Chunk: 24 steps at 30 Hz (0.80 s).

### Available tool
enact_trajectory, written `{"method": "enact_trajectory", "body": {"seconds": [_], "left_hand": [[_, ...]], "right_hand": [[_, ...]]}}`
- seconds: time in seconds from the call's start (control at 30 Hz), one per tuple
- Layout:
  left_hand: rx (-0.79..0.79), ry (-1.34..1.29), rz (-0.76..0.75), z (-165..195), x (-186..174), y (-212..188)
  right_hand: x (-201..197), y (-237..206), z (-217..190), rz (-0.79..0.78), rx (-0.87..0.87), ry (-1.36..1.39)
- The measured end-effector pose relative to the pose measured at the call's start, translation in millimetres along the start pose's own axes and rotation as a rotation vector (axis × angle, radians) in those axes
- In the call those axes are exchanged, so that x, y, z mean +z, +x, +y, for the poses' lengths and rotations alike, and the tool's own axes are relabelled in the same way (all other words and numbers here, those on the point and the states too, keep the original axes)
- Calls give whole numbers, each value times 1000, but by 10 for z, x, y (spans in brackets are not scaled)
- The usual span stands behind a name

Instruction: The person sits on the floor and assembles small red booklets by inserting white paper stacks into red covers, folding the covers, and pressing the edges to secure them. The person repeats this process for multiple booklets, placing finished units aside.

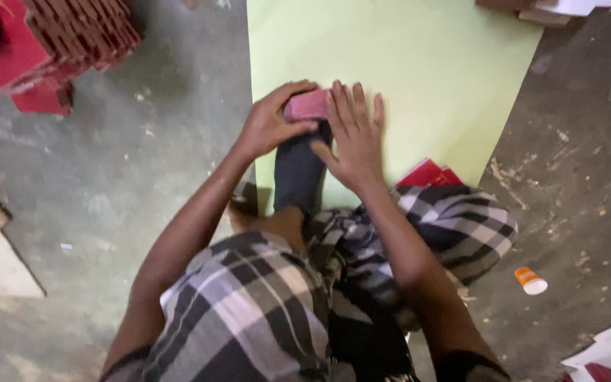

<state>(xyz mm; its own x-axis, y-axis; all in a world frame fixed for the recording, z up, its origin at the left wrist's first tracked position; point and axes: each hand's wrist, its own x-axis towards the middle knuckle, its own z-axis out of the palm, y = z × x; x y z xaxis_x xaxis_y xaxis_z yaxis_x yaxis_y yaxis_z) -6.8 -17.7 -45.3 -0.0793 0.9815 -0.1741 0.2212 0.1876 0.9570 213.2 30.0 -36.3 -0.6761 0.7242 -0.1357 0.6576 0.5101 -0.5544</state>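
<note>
1. The person sits on the concrete floor [107, 177] and looks down at both hands, which meet over a large pale green sheet [419, 64].
2. The left hand [269, 124] is curled around a small pink block [307, 105]. The thumb lies on its near side and the fingers go over its top edge, so this hand grips the block.
3. The right hand [353, 134] is open and flat, with the fingers spread and pointing away from the person. It presses on the green sheet just beside the pink block, and its fingers touch the right end of the block.
4. The pink block lies at the left part of the green sheet, near the left edge, between the two hands. The picture is a little blurred, so I cannot tell what material it is.
5. A dark grey object [298, 173] stretches from under the hands toward the person, on the sheet. It may be a covered foot or leg, but I cannot tell surely.
6. The person wears a checked cloth [249, 304] in grey, black and white over the knees.
7. A red booklet [429, 173] shows partly from under the cloth at the right knee, on the green sheet.
8. A stack of red cartons [72, 35] stands at the upper left on the floor, well apart from the hands.
9. A small orange and white container [530, 281] lies on its side on the floor at the right.
10. Some white papers [606, 350] lie at the lower right corner.
</note>
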Motion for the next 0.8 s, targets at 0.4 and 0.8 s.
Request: {"method": "enact_trajectory", "body": {"seconds": [0.4,0.8], "left_hand": [[-140,-313,262,-84,473,104],[-160,-167,266,-34,405,120]], "right_hand": [[374,59,-10,367,78,589],[6,517,116,376,252,1037]]}}
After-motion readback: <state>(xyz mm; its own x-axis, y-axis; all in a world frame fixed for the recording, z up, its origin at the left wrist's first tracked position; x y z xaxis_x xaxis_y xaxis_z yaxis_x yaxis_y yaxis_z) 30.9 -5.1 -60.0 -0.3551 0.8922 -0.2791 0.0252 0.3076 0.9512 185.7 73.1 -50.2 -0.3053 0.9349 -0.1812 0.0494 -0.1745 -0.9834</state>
